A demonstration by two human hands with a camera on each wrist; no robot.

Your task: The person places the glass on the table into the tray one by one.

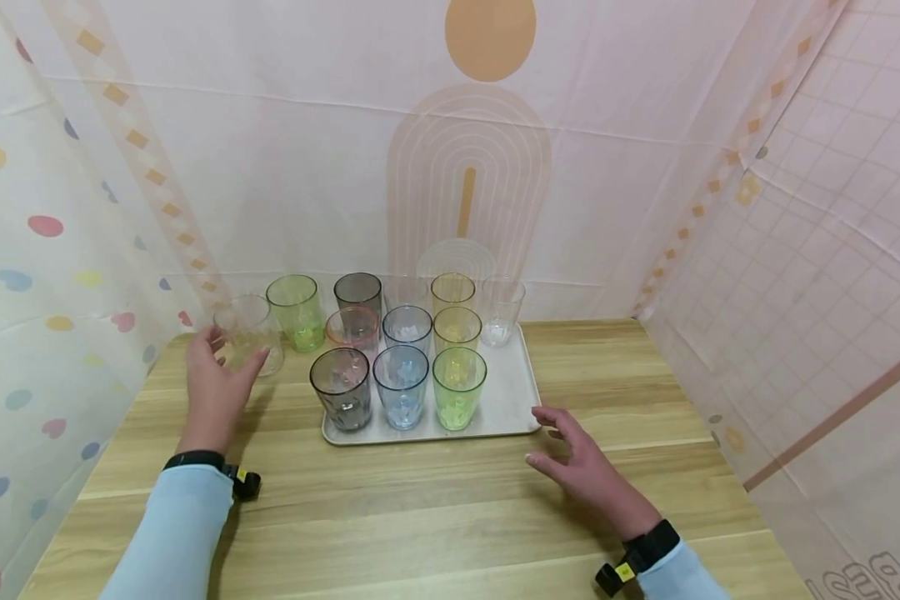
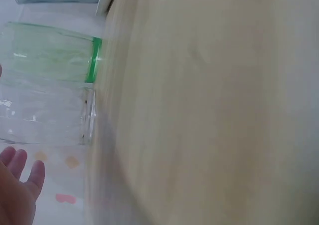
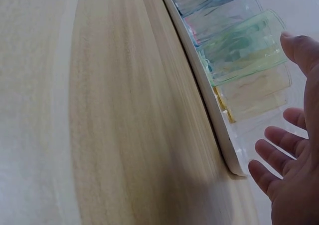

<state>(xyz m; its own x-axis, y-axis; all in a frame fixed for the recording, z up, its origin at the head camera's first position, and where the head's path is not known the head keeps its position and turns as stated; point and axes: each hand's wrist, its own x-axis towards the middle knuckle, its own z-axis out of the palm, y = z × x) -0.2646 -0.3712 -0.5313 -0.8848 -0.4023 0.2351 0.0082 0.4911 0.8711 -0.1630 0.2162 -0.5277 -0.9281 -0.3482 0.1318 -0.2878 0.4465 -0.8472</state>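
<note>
Left hand is reaching with fingers spread and relaxed, right up against a clear cup, though whether they are touching it is hard to tell. That cup is standing on the wooden counter, beside a green cup, left of the tray. Right hand is hovering, fingers splayed, near the tray's front right corner, gripping nothing.

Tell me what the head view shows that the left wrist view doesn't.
Only the head view shows the right hand open by the tray, and the grey, blue and yellow cups standing on it. Only the left wrist view shows the left hand's fingertips from close by. Both share the left hand, the clear cup it reaches for, the green cup and the wooden table.
</note>
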